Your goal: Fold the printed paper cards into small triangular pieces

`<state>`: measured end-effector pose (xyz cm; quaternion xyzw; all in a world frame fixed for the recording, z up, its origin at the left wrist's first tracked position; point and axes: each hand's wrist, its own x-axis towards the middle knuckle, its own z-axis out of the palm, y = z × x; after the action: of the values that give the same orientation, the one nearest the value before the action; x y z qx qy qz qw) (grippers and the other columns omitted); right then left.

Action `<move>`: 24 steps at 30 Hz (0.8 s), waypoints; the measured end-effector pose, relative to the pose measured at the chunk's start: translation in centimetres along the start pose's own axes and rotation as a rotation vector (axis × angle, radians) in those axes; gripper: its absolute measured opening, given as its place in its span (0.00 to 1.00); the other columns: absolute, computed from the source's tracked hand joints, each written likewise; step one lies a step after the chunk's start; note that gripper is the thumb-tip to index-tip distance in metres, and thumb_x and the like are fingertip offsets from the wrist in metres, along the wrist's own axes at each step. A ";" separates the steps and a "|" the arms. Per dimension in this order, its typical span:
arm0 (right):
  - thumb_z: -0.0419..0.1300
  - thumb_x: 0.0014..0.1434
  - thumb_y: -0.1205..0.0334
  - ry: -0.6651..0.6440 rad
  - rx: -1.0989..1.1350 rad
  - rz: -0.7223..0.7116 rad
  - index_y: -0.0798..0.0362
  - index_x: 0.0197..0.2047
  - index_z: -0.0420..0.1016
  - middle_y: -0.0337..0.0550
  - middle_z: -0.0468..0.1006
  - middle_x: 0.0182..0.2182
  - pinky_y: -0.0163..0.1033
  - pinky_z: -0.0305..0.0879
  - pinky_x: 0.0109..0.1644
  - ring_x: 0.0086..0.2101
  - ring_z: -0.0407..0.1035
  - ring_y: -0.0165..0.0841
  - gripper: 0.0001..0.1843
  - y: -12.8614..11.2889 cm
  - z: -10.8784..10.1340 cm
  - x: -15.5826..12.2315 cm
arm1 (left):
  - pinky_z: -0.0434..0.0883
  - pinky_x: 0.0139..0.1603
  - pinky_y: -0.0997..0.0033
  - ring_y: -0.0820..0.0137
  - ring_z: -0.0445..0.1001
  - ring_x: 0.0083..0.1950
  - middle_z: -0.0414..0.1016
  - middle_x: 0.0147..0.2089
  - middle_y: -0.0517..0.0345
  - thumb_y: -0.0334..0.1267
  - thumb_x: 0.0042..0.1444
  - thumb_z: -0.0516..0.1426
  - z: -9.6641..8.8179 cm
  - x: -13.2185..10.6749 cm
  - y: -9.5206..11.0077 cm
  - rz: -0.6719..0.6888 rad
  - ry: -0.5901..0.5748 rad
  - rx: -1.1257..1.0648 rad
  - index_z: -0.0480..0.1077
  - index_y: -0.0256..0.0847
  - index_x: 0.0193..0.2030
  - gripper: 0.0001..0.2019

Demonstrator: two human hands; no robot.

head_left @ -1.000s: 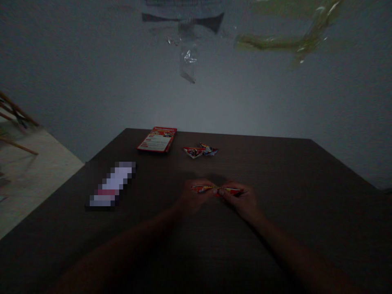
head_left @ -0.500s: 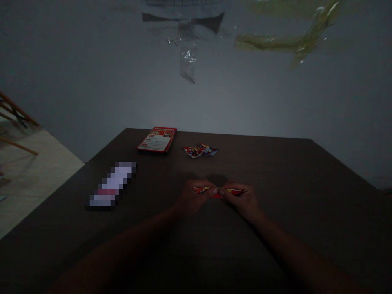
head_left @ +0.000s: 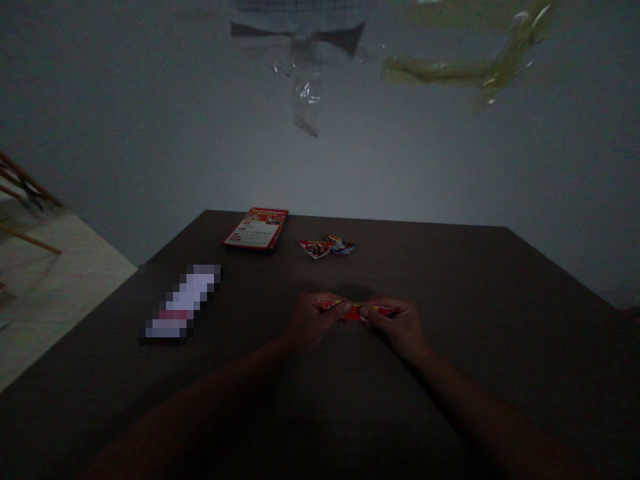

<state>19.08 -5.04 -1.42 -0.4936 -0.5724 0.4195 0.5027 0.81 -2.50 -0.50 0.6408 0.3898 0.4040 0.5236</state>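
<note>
Between both hands is a piece of folded red printed paper with yellow parts along its upper edge. My left hand grips its left end, the thumb pressed on the front. My right hand pinches the right end in the same way, the thumbs a little apart. The fingers behind the paper are mostly hidden. Beyond the hands, small folded paper pieces with red, white and blue print lie close together on the table.
The dark wooden table stands against a grey wall. On it, a stack of red and white printed sheets lies at the back left, and a phone with a blurred screen nearer on the left. Tape sticks to the wall.
My left thumb has shifted slightly up along the paper, and the gap between the thumbs is a little wider. More of the red middle shows. Other things stay where they were.
</note>
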 end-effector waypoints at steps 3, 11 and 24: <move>0.66 0.46 0.54 0.038 0.038 0.053 0.55 0.29 0.79 0.40 0.75 0.21 0.32 0.60 0.25 0.22 0.66 0.28 0.12 0.5 0.0 0.1 | 0.69 0.29 0.75 0.72 0.73 0.26 0.76 0.25 0.55 0.45 0.54 0.57 0.1 0.2 -0.1 0.010 0.005 -0.036 0.74 0.33 0.31 0.14; 0.66 0.47 0.50 0.109 0.201 0.149 0.56 0.33 0.78 0.40 0.77 0.18 0.33 0.64 0.24 0.19 0.68 0.29 0.17 0.2 0.4 0.2 | 0.71 0.30 0.74 0.70 0.76 0.27 0.77 0.27 0.54 0.49 0.59 0.50 0.2 0.6 -0.9 0.003 -0.008 -0.105 0.70 0.33 0.39 0.19; 0.66 0.44 0.47 0.144 0.161 0.160 0.56 0.33 0.77 0.42 0.77 0.16 0.36 0.68 0.22 0.17 0.71 0.33 0.21 -0.6 0.3 0.3 | 0.72 0.27 0.69 0.67 0.75 0.25 0.75 0.26 0.54 0.55 0.59 0.46 0.3 0.6 -1.1 -0.014 -0.041 -0.267 0.66 0.34 0.43 0.24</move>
<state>18.71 -4.82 -0.78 -0.5247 -0.4581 0.4665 0.5452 1.20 -1.90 -1.54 0.5707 0.3262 0.4354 0.6151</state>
